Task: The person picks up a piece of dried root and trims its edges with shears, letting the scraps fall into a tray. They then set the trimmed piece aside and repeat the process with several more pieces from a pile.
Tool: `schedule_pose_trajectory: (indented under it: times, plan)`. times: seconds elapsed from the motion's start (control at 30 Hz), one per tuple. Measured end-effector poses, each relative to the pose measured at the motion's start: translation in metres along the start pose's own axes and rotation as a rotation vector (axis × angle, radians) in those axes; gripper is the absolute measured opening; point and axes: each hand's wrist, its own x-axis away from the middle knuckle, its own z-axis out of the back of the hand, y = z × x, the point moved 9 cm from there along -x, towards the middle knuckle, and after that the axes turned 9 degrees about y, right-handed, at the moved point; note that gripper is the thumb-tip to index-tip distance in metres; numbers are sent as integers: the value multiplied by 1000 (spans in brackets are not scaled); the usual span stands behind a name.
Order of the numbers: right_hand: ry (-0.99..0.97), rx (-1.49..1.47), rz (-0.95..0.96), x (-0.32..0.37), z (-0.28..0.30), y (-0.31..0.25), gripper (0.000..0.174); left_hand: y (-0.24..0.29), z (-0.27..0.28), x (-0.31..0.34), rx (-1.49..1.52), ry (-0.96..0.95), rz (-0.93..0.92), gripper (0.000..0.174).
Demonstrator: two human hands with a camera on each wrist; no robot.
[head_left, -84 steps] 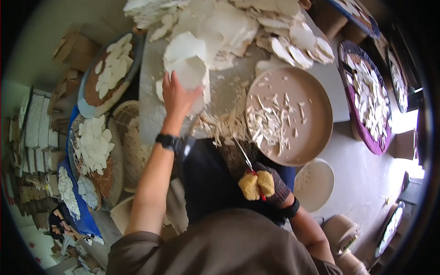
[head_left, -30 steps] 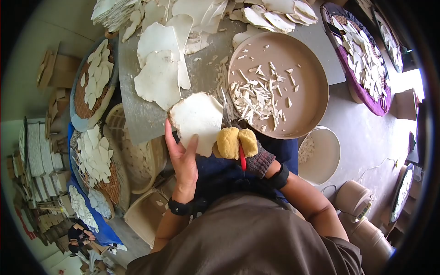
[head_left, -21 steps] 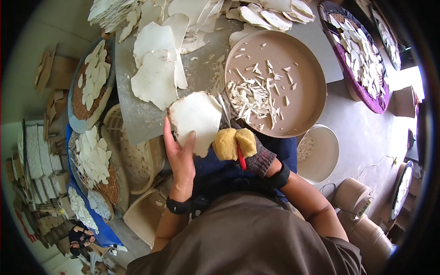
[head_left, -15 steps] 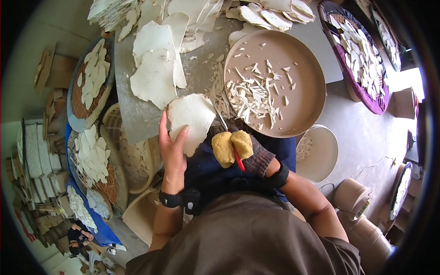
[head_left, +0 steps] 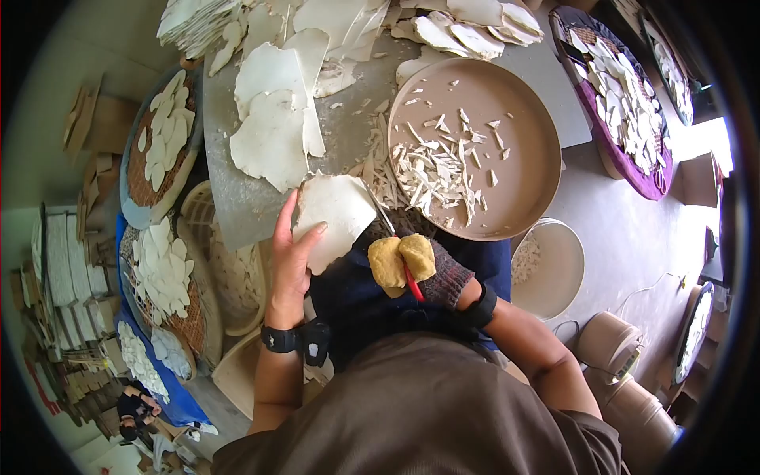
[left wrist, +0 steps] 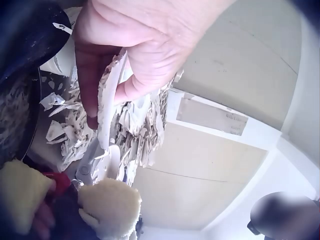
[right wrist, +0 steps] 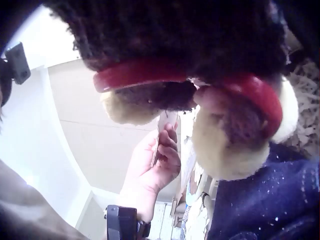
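Observation:
My left hand point(head_left: 293, 265) grips a flat white piece point(head_left: 336, 218) with a rough, brownish edge, thumb on its upper face and fingers underneath. In the left wrist view this piece point(left wrist: 108, 102) appears edge-on between thumb and fingers. My right hand point(head_left: 448, 277), in a dark knitted glove, holds scissors with red handles point(head_left: 412, 283) wrapped in yellow sponge padding point(head_left: 388, 263). A scissor blade point(head_left: 382, 214) runs along the piece's right edge. The right wrist view shows the red handle loops point(right wrist: 135, 74) around gloved fingers, with the left hand point(right wrist: 155, 167) beyond.
On the grey table point(head_left: 237, 194) lie larger white sheets point(head_left: 271, 138) and loose trimmings. A round brown tray point(head_left: 522, 166) of cut slivers overhangs its near edge. A pale bucket point(head_left: 558, 273) stands right; a basket point(head_left: 237, 269) of pieces stands left.
My left hand, earlier spread over the sheets on the table, has brought a piece to the scissors. Over the last second it has shifted slightly left and turned the piece.

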Motion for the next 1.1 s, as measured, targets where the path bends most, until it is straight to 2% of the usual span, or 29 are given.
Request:
schedule_pose_trajectory:
  times: [0.13,0.2,0.27,0.43,0.5,0.57,0.67,0.73,0.83,0.93,1.0,1.07,1.1]
  plan:
    - [-69,-171,-98,-1,-3,19,24,7,-1,-5,-13,-42,-16,68]
    - [20,44,118,-7,6,17,17,8,-5,-2,-19,-65,2,68]
    - [61,136,207,-10,10,23,15,6,-8,2,-33,-86,25,68]
    - [80,138,57,-5,12,32,18,3,-5,-3,-37,-122,28,68]
    - [64,217,125,-6,9,30,18,1,-2,-3,-37,-131,43,68]
    - [74,90,16,-4,12,31,18,1,-1,-6,-42,-141,33,68]
    - [80,265,328,1,2,-14,18,0,1,-7,-34,-143,49,68]
    - [42,157,219,-2,1,-5,18,7,-1,-7,-27,-152,18,69]
    - [34,29,168,-4,3,9,17,13,-5,-9,-84,-202,-8,70]
    - [1,-59,14,-12,12,50,25,20,-11,-5,-129,-265,21,73]
    - [13,-54,-4,-15,16,57,25,24,-12,-4,-112,-272,35,74]
    - [63,-10,81,-15,15,45,18,27,-9,-4,-64,-247,27,72]
    - [84,5,108,-14,14,38,16,26,0,-8,11,-131,18,69]
